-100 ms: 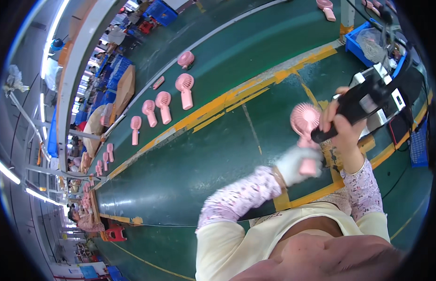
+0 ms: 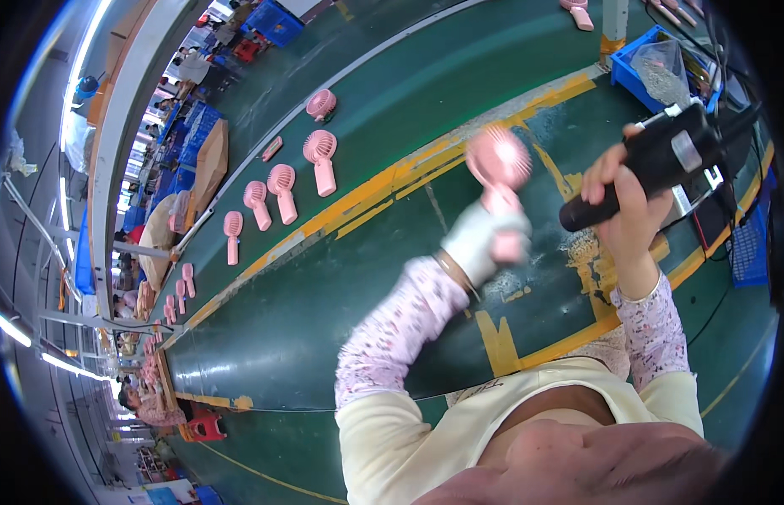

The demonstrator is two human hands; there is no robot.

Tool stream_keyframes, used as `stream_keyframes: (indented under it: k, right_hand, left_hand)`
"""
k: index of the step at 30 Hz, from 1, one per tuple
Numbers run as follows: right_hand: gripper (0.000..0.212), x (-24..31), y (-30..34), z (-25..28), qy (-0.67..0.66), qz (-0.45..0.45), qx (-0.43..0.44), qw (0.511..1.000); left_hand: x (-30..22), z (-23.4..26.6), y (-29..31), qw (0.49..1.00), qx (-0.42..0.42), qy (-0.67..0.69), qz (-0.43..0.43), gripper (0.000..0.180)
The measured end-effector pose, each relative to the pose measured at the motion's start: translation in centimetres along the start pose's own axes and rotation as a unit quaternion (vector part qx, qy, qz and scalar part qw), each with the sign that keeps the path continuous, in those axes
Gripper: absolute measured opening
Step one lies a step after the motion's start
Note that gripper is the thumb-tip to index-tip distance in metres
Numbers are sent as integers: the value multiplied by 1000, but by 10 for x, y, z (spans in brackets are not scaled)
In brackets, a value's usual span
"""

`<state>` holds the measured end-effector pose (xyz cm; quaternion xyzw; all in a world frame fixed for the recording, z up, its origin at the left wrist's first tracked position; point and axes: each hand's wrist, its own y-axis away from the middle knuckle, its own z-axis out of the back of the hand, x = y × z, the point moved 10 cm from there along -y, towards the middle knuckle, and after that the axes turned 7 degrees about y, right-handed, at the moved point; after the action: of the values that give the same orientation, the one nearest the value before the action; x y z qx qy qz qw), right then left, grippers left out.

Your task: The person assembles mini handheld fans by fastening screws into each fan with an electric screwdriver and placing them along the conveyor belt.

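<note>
My left hand point(image 2: 480, 244), in a white glove, is closed round the handle of a pink handheld fan point(image 2: 499, 160). The fan is held upright above the green work surface, its round grille away from me, slightly blurred. Over to the right, the bare fingers of my right hand point(image 2: 632, 198) wrap a black hand-held tool point(image 2: 666, 156). Its body is thick, and a narrower round end points left toward the fan. A gap separates the tool from the fan; the tool's exact kind is unclear.
Several pink fans point(image 2: 282, 194) lie in a row on the green belt point(image 2: 392, 109) beyond the yellow-taped edge. A blue bin point(image 2: 632, 76) holding a clear bag stands at the far right, near cables and a white device point(image 2: 682, 202). A person point(image 2: 152, 406) sits far left.
My left hand has carried the pink fan left and away from me, off from the black tool's end. My right hand still holds the tool, now turned slightly. The whole view has shifted a little.
</note>
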<state>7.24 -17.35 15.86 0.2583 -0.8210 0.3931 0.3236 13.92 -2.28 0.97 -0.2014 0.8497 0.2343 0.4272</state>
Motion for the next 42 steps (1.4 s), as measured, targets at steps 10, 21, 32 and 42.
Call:
stream_keyframes:
  k: [10,21,32,42]
  right_hand:
    - [27,-107,13,-99,44,-76,60,994]
    - [25,-182,-10,-144,115,-58,55,990]
    - [27,-210,-5,-138,148,-58,44,986]
    - [29,-200,-12,-129,138,-63,37,988]
  left_hand:
    - [-230,286,21,703,-489,-459,-238,60]
    - [-185,347,59,564,-562,-603,53,69]
    - [-187,355,48,791,-480,-336,-174,49]
    - [-148,288,48,871,-150,330,-332,26]
